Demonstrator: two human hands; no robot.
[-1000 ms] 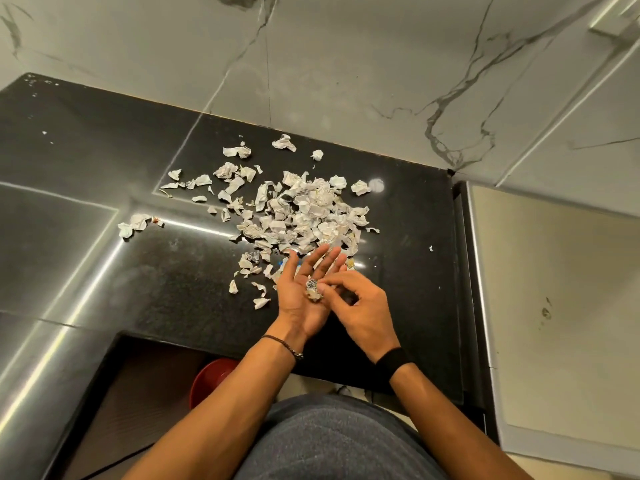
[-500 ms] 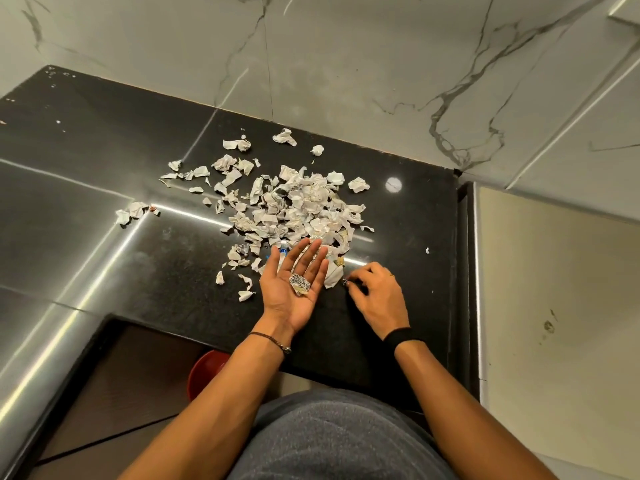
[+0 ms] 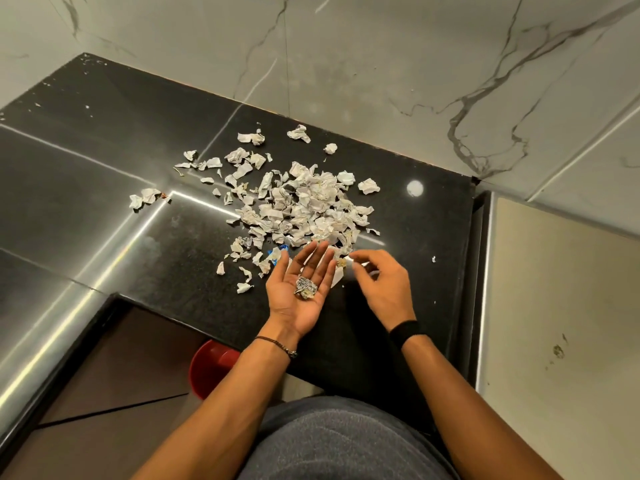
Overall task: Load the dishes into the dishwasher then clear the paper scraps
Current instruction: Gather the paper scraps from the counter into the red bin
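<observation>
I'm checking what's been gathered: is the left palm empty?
No, a small crumpled scrap lies on the upturned palm of the left hand.

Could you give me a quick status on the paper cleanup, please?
Left hand open, palm up, carrying a crumpled wad. Right hand pinching a scrap. Pile uncleared on counter. Nothing blocking.

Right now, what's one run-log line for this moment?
phase: clearing paper scraps | left hand: palm up, carrying crumpled scrap | right hand: pinching small scrap at scrap pile edge | surface: black countertop
</observation>
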